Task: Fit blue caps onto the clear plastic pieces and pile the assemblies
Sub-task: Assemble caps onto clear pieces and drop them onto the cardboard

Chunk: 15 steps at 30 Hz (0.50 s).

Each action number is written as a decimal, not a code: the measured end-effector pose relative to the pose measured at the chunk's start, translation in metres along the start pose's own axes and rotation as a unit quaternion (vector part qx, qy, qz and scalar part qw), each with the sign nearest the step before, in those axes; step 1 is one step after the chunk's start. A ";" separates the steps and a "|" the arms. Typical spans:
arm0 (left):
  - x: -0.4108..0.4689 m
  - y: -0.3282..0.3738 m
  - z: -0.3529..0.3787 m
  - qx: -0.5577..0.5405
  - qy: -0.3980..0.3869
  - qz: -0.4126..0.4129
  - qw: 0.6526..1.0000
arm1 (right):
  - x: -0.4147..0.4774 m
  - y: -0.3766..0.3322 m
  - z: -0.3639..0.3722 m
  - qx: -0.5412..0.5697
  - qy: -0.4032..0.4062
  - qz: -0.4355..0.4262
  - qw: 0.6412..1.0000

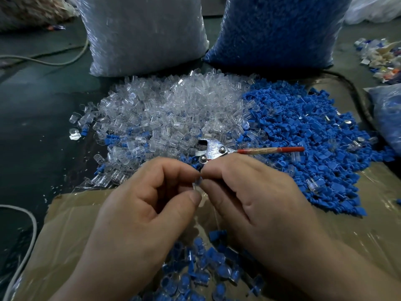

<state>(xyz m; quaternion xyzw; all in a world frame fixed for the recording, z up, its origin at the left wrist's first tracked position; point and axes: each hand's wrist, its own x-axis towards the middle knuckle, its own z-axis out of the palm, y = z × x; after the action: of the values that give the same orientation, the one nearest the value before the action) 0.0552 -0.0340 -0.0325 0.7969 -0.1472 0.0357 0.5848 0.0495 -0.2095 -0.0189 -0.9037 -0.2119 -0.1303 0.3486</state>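
Hands, left [138, 205] and right [260, 203], pinch one clear piece [196, 186], axis near upright, blue end up.

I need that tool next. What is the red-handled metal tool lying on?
The tool rests on the clear pieces, its red handle over the blue caps. The right hand covers its lower part; what lies directly beneath is hidden.

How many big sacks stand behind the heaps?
2: a sack of clear pieces at back left, a sack of blue caps at back right. Another bag lies half cut off at the right edge; more may be hidden.
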 end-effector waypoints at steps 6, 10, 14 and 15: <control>0.005 -0.002 0.003 -0.041 0.000 -0.010 0.999 | -0.001 -0.002 0.004 -0.013 -0.038 -0.038 0.998; 0.005 -0.010 0.000 -0.069 0.032 -0.052 0.996 | 0.000 0.001 -0.002 -0.084 -0.003 -0.033 0.996; 0.004 -0.016 -0.007 -0.079 0.055 -0.080 0.992 | 0.011 0.016 -0.020 -0.265 -0.079 0.131 0.952; 0.005 -0.016 -0.006 -0.086 0.052 -0.081 0.992 | 0.012 0.021 -0.022 -0.289 -0.122 0.165 0.935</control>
<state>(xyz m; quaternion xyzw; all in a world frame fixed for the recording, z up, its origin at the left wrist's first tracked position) 0.0646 -0.0246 -0.0440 0.7503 -0.0546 0.0170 0.6586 0.0686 -0.2354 -0.0102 -0.9966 -0.0536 -0.0152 0.0606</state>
